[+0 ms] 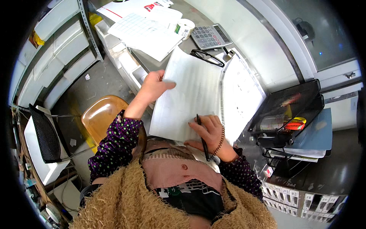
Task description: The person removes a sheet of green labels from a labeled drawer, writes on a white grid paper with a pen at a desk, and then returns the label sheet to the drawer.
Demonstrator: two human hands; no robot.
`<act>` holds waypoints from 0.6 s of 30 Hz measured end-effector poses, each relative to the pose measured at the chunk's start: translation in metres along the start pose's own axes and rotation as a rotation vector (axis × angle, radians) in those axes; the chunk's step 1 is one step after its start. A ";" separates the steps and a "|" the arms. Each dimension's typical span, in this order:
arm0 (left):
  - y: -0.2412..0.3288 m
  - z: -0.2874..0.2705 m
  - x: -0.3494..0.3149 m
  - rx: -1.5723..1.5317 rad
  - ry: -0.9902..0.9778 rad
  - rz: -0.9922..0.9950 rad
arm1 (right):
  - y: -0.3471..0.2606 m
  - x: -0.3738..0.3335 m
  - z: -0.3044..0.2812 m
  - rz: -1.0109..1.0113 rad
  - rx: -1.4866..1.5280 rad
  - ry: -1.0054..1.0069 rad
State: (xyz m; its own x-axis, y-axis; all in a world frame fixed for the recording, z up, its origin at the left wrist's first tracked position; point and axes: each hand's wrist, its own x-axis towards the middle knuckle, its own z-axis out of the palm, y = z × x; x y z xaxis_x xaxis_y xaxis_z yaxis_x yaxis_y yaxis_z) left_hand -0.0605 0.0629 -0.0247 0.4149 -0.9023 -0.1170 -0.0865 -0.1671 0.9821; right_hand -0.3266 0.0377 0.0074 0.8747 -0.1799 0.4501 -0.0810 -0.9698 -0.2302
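A spiral notebook (190,87) lies spread at the table's near edge, its wire binding running down right of the middle. At the left page's outer edge is my left hand (154,87), thumb on top of the paper and fingers curled at the margin, closed on it. On the lower part of that page rests my right hand (211,131), holding a black pen (203,139) between the fingers, tip end unclear. A dark coiled band (219,143) circles my right wrist. Black-framed glasses (207,57) lie across the notebook's top.
A grey calculator (209,36) and a label roll (185,28) sit beyond the notebook, beside loose papers (145,32). To the right stands a black mesh organizer (284,110) with yellow-and-red-handled scissors (295,124). A brown chair (103,116) is at left, near white shelf bins (72,47).
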 end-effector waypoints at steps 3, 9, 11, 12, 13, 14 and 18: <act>0.013 -0.002 -0.005 -0.095 -0.032 -0.077 | -0.001 -0.007 0.005 -0.096 -0.004 -0.023; 0.013 -0.003 -0.004 -0.152 0.030 -0.155 | 0.001 -0.013 0.004 -0.008 0.020 0.037; 0.013 -0.007 -0.002 -0.198 0.032 -0.192 | 0.005 -0.011 -0.006 0.080 0.145 0.177; 0.015 -0.009 -0.005 -0.222 0.007 -0.198 | 0.003 -0.007 -0.015 0.156 0.232 0.160; 0.017 -0.010 -0.007 -0.249 -0.021 -0.203 | 0.001 -0.004 -0.022 0.233 0.316 0.142; 0.019 -0.011 -0.008 -0.261 -0.041 -0.209 | 0.002 -0.005 -0.025 0.318 0.425 0.140; 0.023 -0.009 -0.014 -0.281 -0.068 -0.209 | 0.017 -0.007 -0.045 0.595 0.562 0.297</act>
State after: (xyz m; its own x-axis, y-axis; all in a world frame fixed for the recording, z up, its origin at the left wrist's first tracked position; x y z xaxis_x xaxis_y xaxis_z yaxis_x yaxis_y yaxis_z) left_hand -0.0599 0.0749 0.0005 0.3349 -0.8864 -0.3197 0.2501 -0.2435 0.9371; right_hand -0.3557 0.0155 0.0388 0.5945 -0.7427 0.3081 -0.1684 -0.4897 -0.8555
